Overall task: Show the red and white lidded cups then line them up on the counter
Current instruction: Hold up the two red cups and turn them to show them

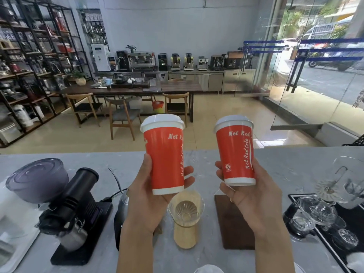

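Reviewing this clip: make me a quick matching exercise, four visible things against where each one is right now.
Things:
1. left cup
2. right cup
3. black coffee grinder
4. dark wooden board

Places:
A. flat on the counter, under the right wrist
B. held up in the right hand
C. standing on the counter at the left
D. held up in the left hand

Pairs: 1-D, 2-B, 3-C, 4-A

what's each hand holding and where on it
Left hand grips the left cup around its lower half; right hand grips the right cup near its base.
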The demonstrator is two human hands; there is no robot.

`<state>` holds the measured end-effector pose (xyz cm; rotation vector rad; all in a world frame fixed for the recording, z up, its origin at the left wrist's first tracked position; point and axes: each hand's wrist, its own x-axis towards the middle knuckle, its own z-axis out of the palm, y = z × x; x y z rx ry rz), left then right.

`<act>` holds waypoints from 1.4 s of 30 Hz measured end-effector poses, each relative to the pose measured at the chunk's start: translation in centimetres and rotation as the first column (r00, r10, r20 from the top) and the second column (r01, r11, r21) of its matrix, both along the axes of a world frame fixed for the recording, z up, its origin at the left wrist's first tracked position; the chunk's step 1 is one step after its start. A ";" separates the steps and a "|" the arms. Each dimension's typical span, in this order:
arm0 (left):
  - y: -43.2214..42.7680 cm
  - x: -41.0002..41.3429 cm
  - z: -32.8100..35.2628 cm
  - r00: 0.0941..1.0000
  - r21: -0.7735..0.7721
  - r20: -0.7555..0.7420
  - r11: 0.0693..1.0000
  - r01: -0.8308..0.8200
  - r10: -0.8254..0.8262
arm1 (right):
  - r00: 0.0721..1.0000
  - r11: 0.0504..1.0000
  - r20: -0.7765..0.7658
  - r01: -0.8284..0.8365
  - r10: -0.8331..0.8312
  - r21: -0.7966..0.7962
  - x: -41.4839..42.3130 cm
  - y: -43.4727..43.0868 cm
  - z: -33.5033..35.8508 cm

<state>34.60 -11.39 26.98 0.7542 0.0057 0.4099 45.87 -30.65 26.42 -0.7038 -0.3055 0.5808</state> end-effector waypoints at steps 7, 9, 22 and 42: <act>-0.9 0.0 0.1 0.998 0.045 -0.053 0.998 -0.037 0.040 | 1.000 1.000 0.004 0.019 -0.019 0.009 -0.3 -0.4 -0.2; -1.0 0.1 0.2 0.999 0.017 -0.039 0.999 -0.035 0.035 | 1.000 1.000 0.009 -0.004 0.004 0.015 -0.4 -0.6 -0.2; -1.3 0.0 -0.4 0.999 -0.109 0.032 0.994 0.029 -0.026 | 1.000 0.999 0.029 -0.005 0.004 0.038 -0.5 -0.2 -0.2; -1.0 -0.7 -0.1 0.997 -0.053 -0.060 0.998 -0.045 0.042 | 0.994 1.000 -0.113 -0.007 0.010 0.024 -1.0 0.8 -0.8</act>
